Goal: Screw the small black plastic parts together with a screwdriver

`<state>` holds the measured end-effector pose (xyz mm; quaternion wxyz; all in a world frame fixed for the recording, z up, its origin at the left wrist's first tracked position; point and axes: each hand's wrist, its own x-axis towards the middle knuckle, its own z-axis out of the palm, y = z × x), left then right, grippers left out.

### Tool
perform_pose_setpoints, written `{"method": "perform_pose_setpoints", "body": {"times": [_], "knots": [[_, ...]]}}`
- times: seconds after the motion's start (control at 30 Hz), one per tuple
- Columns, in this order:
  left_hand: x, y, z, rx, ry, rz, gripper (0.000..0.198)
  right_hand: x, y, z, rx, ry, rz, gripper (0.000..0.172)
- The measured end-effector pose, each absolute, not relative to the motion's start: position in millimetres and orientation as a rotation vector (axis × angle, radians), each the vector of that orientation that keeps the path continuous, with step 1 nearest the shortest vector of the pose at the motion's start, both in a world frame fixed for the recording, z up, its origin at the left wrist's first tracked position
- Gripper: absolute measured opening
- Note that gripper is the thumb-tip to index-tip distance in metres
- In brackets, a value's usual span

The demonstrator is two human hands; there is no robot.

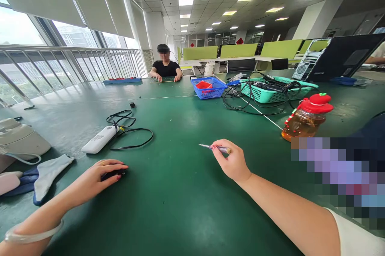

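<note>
Gripping a screwdriver, right hand; left hand closed over a small black object; blue basket holding red tray.

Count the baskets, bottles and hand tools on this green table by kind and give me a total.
Baskets: 2, a blue basket and a teal basket
Bottles: 1, the red-capped bottle
Hand tools: 1, a small screwdriver held in the right hand
Total: 4
The left hand covers a small dark object that I cannot identify, so it is not counted.

Slim screwdriver, small black part
</note>
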<state>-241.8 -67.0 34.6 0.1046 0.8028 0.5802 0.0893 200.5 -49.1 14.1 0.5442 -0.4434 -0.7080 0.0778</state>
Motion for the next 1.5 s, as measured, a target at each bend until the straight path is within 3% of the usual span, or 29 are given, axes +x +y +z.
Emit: {"method": "perform_pose_setpoints", "body": {"times": [0.13,0.47,0.63,1.07,1.27,1.5], "knots": [[-255.8,-73.9,33.3,2.273,1.845,0.477,0.053,200.3,-48.7,13.1,-1.063,-1.69,0.166,0.017],[-243.9,-80.5,36.7,2.03,1.99,0.976,0.048,200.9,-48.8,13.7,-1.097,-1.692,0.151,0.018],[-244.2,-82.7,39.2,2.119,2.013,0.965,0.034,201.0,-48.8,13.7,-1.061,-1.679,0.18,0.017],[-241.6,-81.5,36.2,1.828,1.916,1.064,0.039,200.5,-49.2,14.4,-1.069,-1.694,0.158,0.018],[-235.6,-86.5,45.9,1.965,2.301,0.876,0.046,200.4,-49.4,15.0,-1.091,-1.693,0.154,0.019],[-235.7,-85.7,50.8,1.953,2.346,0.814,0.044,200.6,-49.2,14.2,-1.087,-1.704,0.141,0.019]]}}
